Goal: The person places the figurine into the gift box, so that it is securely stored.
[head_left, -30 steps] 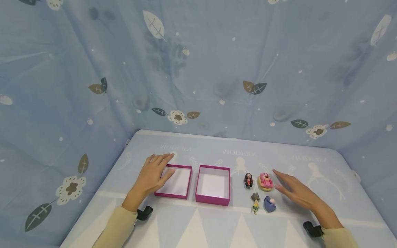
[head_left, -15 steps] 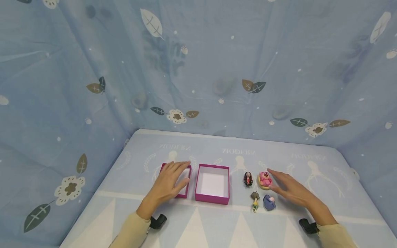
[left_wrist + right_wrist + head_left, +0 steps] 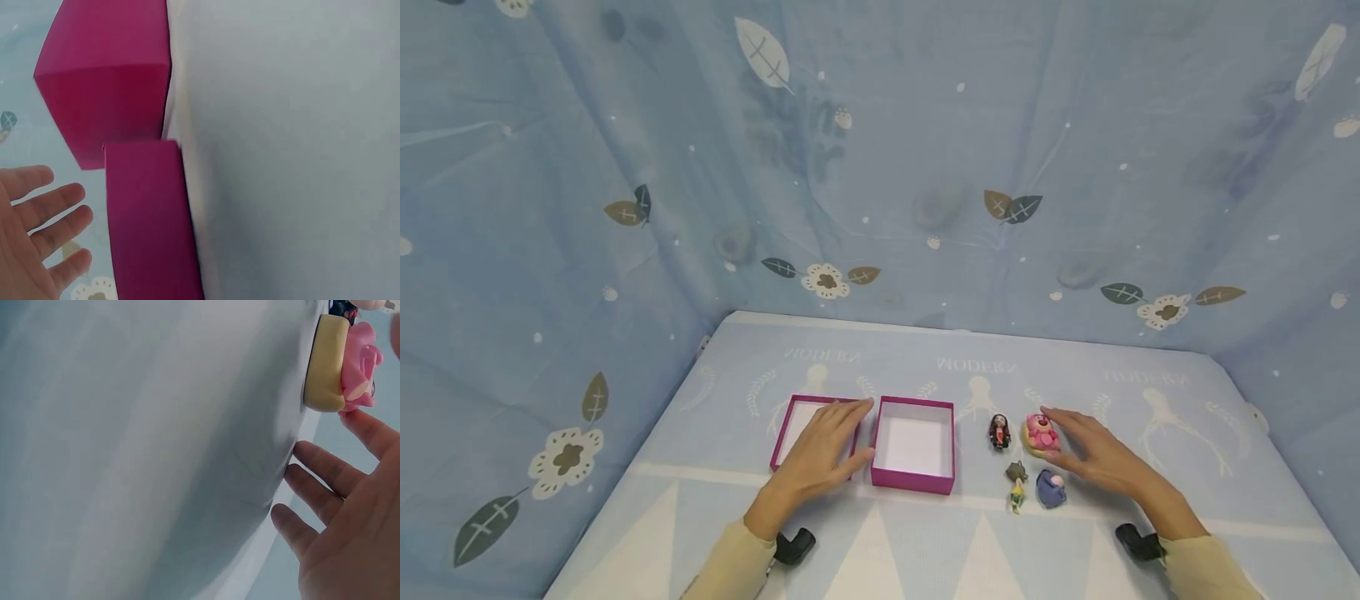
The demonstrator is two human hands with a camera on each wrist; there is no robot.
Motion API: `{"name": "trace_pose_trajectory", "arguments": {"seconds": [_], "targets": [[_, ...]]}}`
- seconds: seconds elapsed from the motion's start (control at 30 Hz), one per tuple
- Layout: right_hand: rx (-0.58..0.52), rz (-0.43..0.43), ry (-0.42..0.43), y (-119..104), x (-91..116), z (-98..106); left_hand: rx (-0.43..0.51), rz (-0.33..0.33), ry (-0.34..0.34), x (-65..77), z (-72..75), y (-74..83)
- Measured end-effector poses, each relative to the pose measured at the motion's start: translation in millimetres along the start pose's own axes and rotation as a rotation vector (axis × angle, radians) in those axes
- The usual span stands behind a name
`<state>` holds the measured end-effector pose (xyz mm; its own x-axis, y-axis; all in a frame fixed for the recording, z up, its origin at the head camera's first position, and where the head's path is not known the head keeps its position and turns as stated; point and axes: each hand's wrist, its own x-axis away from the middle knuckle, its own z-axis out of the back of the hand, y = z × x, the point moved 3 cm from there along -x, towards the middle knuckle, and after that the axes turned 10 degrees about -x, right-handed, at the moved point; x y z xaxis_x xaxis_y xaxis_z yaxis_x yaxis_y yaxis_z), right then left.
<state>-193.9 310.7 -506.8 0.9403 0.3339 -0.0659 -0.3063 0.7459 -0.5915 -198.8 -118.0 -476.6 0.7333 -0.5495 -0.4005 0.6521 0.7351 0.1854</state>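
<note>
My left hand (image 3: 820, 450) reaches over the shallow magenta-rimmed tray (image 3: 781, 433), covering its right part. Its fingers are spread, with fingertips near the left wall of the deeper magenta box (image 3: 913, 482), which has a white inside. In the left wrist view, the fingers (image 3: 59, 228) hold nothing. Beside the pink bear figurine (image 3: 1042, 432) on its yellow base is my right hand (image 3: 1101, 458), fingers extended. In the right wrist view, one fingertip meets the bear's edge (image 3: 359, 365); whether it presses I cannot tell.
Left of the bear lies a dark-haired doll figurine (image 3: 999, 432). Nearer me are a small green-and-yellow figure with a brown top (image 3: 1017, 487) and a blue figurine (image 3: 1051, 489). Patterned blue cloth (image 3: 925, 167) walls the table's back and sides.
My left hand has moved right and nearer me, from the tray's left part to its right part. My right hand has shifted slightly left, closer to the bear. The objects have stayed put.
</note>
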Motion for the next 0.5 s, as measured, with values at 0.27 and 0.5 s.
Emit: {"name": "trace_pose_trajectory", "arguments": {"seconds": [0.27,0.5], "targets": [[-0.035,0.041,0.050,7.5,-2.7,-3.6,0.011,-0.002,-0.045,1.1,-7.3,7.0],[-0.071,0.103,0.140,10.4,-3.4,-9.4,0.009,0.011,-0.069,0.2,-11.0,8.4]]}}
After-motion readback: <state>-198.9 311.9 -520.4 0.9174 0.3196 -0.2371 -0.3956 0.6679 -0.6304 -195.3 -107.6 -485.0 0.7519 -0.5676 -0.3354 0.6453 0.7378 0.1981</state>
